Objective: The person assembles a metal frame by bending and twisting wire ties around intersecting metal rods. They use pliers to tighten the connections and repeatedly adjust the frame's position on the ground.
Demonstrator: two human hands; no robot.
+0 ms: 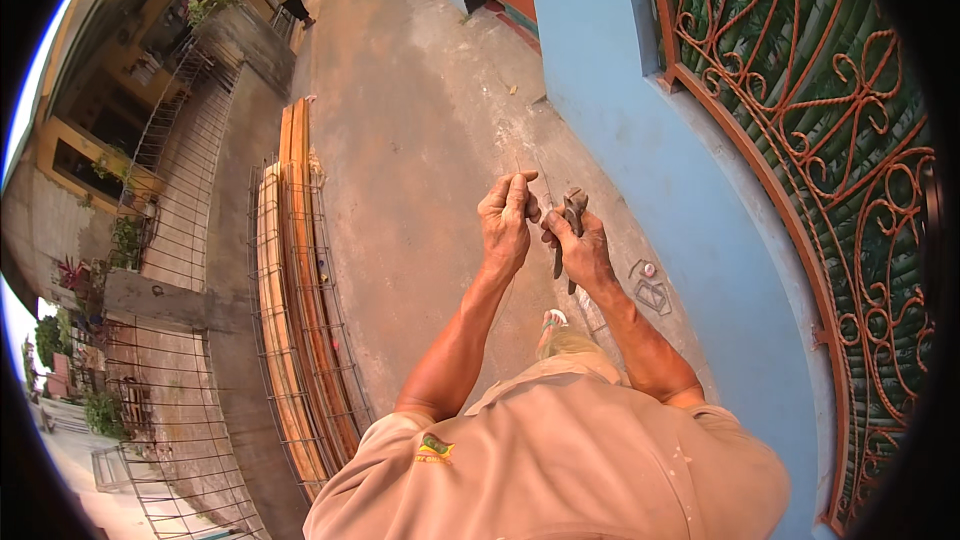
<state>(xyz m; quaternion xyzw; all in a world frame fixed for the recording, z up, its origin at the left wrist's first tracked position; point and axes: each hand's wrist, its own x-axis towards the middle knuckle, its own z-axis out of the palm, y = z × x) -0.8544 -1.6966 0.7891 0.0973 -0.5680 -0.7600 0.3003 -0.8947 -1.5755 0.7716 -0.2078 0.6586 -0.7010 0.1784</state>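
And here the left hand point(507, 223) pinches narrow, anything between its fingertips too fine to tell, while the right hand point(583, 248) grips dark pliers point(574, 207) beside it, blue wall point(640, 170) rightward.

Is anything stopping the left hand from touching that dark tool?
The right hand is partly in the way: its thumb covers the side facing the left hand. Nothing visible blocks the dark tool's upper end.

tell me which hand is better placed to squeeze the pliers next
Right, most likely: the right hand holds the pliers, while the left hand is pinched shut, apart from them.
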